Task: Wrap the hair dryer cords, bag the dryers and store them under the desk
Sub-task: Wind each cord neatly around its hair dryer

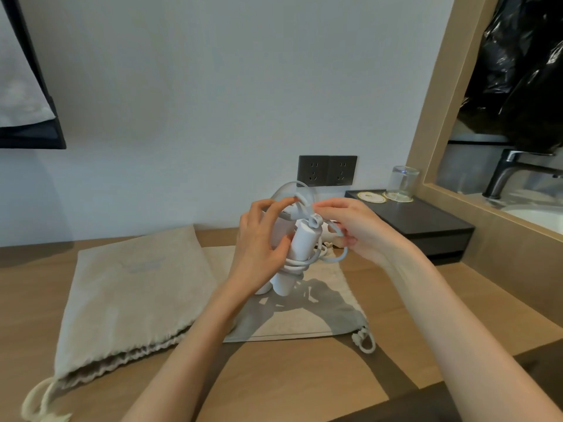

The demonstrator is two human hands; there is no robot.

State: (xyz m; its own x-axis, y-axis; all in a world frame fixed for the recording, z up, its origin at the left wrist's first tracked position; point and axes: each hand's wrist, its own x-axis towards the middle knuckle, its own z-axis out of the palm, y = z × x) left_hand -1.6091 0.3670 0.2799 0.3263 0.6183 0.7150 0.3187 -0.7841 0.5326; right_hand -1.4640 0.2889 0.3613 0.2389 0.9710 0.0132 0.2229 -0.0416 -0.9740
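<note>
Grips the hair dryer (301,239) in the left hand (259,254) above the bags (137,293) on the surface (304,376); pinches a loose cord loop (335,259) with the right hand (356,229); seemingly mid-wrap; needs that loop snugged round the handle (285,283) before bagging.

White hair dryer (300,242), held upright; its white cord (297,263) is wound in several turns round the middle, and a free loop is left at the top. One beige drawstring bag (292,318) is spread flat directly beneath the dryer; a second bag (134,300) is laid to the dryer's left, overlapping the first.
</note>
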